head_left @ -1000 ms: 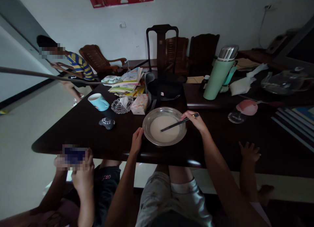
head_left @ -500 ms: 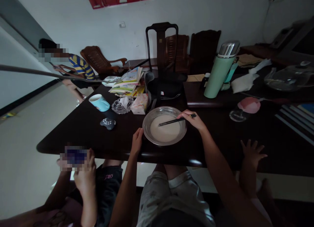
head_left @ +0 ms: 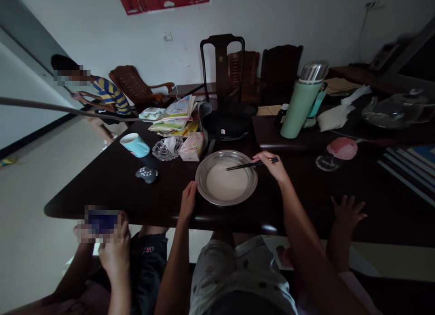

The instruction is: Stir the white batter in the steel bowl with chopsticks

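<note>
Your right hand (head_left: pixel 271 165), just right of the frame's center, pinches the dark chopsticks (head_left: pixel 243 165) between thumb and fingers, their tips slanting left to the pale liquid (head_left: pixel 227 181). The liquid lies in the metal bowl (head_left: pixel 252 188), which stands on the dark table (head_left: pixel 108 188) at the center of the frame. Your left hand (head_left: pixel 189 197) is at the bowl's left rim, its fingers held close together; it seems to touch the rim, though the dim light leaves its grip on it uncertain, and you cannot tell whether it pinches the edge.

Left of the bowl lies a gray game controller (head_left: pixel 147 174), with a light blue mug (head_left: pixel 135 145) above it. A glass dish (head_left: pixel 166 149) and a tissue pack (head_left: pixel 191 147) sit above and left of the bowl. Toward the upper right stands a green thermos (head_left: pixel 302 104). At the lower right, another person's hand (head_left: pixel 347 211) spreads its fingers at the table edge.
</note>
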Tool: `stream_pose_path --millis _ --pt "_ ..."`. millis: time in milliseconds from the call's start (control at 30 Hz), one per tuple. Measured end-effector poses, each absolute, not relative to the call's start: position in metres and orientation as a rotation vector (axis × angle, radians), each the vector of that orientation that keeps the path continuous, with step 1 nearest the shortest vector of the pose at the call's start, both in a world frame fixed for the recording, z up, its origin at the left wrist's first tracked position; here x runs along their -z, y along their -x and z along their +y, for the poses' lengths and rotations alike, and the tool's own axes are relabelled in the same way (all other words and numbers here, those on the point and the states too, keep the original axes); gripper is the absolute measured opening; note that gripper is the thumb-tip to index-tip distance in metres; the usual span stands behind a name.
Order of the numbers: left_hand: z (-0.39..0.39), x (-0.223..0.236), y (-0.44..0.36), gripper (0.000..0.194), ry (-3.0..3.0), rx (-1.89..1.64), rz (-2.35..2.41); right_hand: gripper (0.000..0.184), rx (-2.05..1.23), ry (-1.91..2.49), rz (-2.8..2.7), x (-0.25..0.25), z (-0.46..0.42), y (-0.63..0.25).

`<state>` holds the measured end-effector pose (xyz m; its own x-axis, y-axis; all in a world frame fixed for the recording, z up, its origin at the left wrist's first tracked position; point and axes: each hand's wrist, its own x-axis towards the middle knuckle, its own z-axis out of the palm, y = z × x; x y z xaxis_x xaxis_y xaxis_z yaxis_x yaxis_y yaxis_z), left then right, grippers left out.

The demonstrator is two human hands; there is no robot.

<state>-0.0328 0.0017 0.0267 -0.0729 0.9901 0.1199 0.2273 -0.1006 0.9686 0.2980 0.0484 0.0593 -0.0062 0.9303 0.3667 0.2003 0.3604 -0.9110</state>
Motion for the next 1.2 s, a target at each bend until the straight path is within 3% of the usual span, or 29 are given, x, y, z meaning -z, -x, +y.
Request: stream_pose_path --millis 233,433,633,1200 --pt "-0.001 -0.029 0.031 0.046 -1.406 -1.241 1.368 0.038 -0.926 1.011 -1.51 -0.058 0.047 -0.293" --pt "0.0 -0.028 0.03 0.047 -1.439 -1.246 1.34 0.038 -0.756 1.07 -1.425 -0.058 0.047 -0.301" --pt "0.0 -0.026 0.028 0.047 -1.407 -1.281 1.317 0.039 -0.884 1.001 -1.534 -0.057 0.047 -0.298" --pt "0.001 -0.027 0.027 0.044 -1.449 -1.284 1.378 0.043 -0.862 1.015 -1.427 -0.054 0.05 -0.305"
